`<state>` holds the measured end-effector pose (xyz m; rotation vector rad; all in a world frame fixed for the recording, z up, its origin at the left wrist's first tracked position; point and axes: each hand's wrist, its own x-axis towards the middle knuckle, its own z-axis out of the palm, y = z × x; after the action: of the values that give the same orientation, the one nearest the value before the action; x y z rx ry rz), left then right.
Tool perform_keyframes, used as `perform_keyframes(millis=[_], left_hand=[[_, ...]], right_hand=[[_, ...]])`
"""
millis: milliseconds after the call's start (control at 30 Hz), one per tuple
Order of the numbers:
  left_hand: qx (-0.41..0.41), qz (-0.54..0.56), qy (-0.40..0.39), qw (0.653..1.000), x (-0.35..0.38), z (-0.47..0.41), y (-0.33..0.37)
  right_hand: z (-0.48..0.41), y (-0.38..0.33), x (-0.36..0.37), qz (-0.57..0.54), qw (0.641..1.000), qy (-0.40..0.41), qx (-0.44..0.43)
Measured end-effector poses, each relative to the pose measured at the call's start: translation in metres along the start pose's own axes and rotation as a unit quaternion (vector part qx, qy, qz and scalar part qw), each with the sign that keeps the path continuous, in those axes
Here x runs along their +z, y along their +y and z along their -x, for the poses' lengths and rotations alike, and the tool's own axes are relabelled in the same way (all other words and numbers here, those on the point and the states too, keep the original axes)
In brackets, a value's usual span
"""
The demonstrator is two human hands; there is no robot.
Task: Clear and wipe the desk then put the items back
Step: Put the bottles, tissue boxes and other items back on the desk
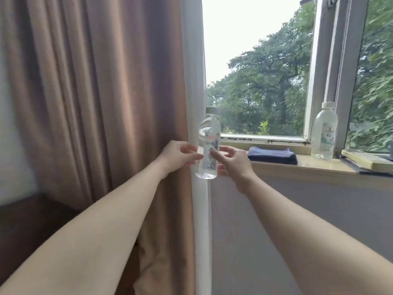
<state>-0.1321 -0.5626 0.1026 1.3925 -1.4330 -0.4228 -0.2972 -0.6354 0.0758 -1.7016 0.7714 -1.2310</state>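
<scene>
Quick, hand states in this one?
Left hand: fingers curled against the water bottle, holding it.
Right hand: fingers pinching the same bottle.

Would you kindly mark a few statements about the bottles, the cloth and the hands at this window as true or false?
1. The left hand and the right hand together hold the near bottle in the air. True.
2. The near bottle has no cap. False: a cap is on it.
3. A second bottle stands upright on the sill. True.
4. The blue cloth is draped over the second bottle. False: it lies folded on the sill, apart from that bottle.
</scene>
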Motion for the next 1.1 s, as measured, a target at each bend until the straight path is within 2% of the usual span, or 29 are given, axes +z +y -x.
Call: perform_keyframes(millis=[400,567,1100], left_hand=[[-0.058,-0.044,0.067,0.995,-0.088,0.059,-0.033],[-0.088,-0.05,0.107,0.989,-0.125,0.089,-0.049],[-0.189,-0.121,0.248,0.942,-0.251,0.218,-0.115]], right_hand=[[0.015,0.003,0.106,-0.063,0.994,-0.094,0.008],[0.022,0.008,0.158,-0.042,0.99,-0.131,-0.014],[0.088,0.009,0.343,-0.076,0.947,-0.311,-0.025]])
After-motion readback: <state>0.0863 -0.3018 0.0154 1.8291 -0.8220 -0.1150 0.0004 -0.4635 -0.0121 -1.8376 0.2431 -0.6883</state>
